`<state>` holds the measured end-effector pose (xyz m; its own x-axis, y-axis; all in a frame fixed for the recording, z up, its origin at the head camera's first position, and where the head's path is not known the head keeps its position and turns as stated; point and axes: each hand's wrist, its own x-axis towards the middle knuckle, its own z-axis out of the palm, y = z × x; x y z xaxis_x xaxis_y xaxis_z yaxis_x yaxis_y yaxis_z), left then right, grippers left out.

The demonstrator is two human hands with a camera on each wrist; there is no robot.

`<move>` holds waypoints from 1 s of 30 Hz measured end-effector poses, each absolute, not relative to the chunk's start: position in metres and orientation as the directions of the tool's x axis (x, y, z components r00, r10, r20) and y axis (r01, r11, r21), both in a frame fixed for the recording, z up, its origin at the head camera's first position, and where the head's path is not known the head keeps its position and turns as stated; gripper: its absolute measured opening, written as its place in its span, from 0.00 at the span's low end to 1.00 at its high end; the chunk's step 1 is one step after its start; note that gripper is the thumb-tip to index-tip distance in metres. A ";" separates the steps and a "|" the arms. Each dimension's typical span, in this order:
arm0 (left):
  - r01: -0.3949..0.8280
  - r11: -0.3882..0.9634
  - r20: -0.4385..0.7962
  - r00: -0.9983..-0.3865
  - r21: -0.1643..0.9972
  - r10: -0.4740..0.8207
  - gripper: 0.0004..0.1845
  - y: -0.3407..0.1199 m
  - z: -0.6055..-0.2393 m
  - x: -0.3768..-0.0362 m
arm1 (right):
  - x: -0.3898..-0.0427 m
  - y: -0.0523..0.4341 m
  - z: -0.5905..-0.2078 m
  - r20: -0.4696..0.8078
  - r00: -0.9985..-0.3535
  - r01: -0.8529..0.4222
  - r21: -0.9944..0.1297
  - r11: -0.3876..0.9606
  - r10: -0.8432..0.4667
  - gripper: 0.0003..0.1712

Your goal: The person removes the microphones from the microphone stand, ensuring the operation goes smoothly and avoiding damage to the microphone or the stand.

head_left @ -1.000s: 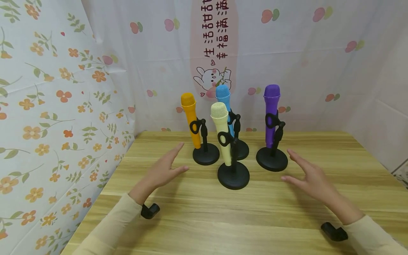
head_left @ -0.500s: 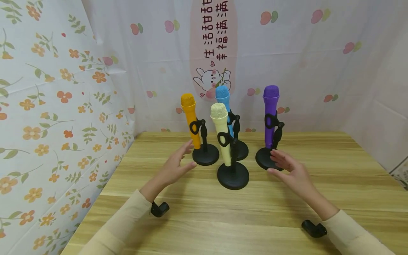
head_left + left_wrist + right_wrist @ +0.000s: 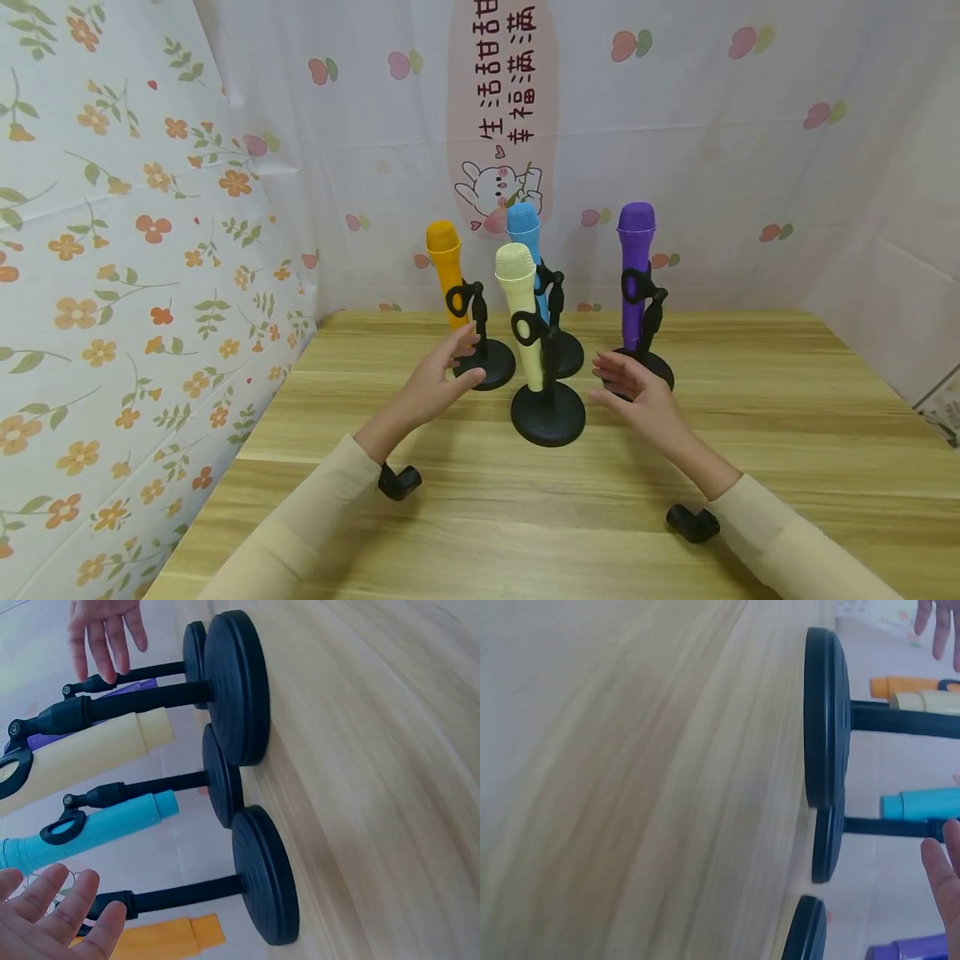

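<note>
Four microphones stand upright in black clips on round black stands on the wooden table [image 3: 757,408]. The cream microphone [image 3: 519,310] is nearest, on its base [image 3: 548,414]. Behind it are the orange microphone [image 3: 446,275], the blue microphone [image 3: 524,237] and, to the right, the purple microphone [image 3: 635,267]. My left hand [image 3: 455,367] hovers with straight fingers just left of the cream stand, in front of the orange stand's base [image 3: 492,367]. My right hand [image 3: 617,381] hovers the same way on the right, in front of the purple stand's base [image 3: 660,367]. Both hands hold nothing.
Flowered sheets hang close on the left [image 3: 135,250] and behind [image 3: 675,125]. Black wrist cameras [image 3: 398,482] [image 3: 692,523] sit under both sleeves. The left wrist view shows the stand bases [image 3: 236,686] side-on from low over the table.
Both hands have moved forward and inward, from wide apart to either side of the cream microphone stand. The microphones have not moved.
</note>
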<state>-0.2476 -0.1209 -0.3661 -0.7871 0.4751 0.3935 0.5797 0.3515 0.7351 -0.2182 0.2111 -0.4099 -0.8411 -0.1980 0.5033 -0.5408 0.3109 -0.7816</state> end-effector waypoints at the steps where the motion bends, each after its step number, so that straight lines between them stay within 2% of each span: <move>1: 0.579 0.347 0.397 -0.788 0.738 0.471 0.47 -0.119 -0.365 -0.248 | -0.220 0.209 -0.410 0.499 -0.844 -0.536 -0.788 0.302 -0.196 0.30; 5: 0.573 0.309 0.409 -0.789 0.759 0.460 0.48 -0.113 -0.362 -0.250 | -0.224 0.199 -0.411 0.478 -0.858 -0.513 -0.815 0.270 -0.186 0.29; 11: 0.532 0.208 0.402 -0.796 0.821 0.453 0.35 -0.103 -0.354 -0.250 | -0.227 0.185 -0.409 0.443 -0.881 -0.471 -0.857 0.207 -0.168 0.28; 16: 0.487 0.137 0.384 -0.807 0.863 0.448 0.34 -0.093 -0.333 -0.237 | -0.230 0.174 -0.408 0.428 -0.894 -0.446 -0.880 0.165 -0.131 0.27; 19: 0.469 0.115 0.379 -0.815 0.876 0.439 0.31 -0.088 -0.338 -0.244 | -0.232 0.168 -0.408 0.421 -0.900 -0.434 -0.889 0.143 -0.115 0.26; 23: 0.445 0.091 0.377 -0.835 0.891 0.400 0.29 -0.079 -0.349 -0.260 | -0.230 0.161 -0.402 0.404 -0.909 -0.416 -0.897 0.149 -0.105 0.26; 30: 0.469 -0.004 0.445 -0.836 0.883 0.320 0.26 -0.062 -0.345 -0.270 | -0.214 0.148 -0.377 0.357 -0.932 -0.363 -0.911 0.197 -0.067 0.25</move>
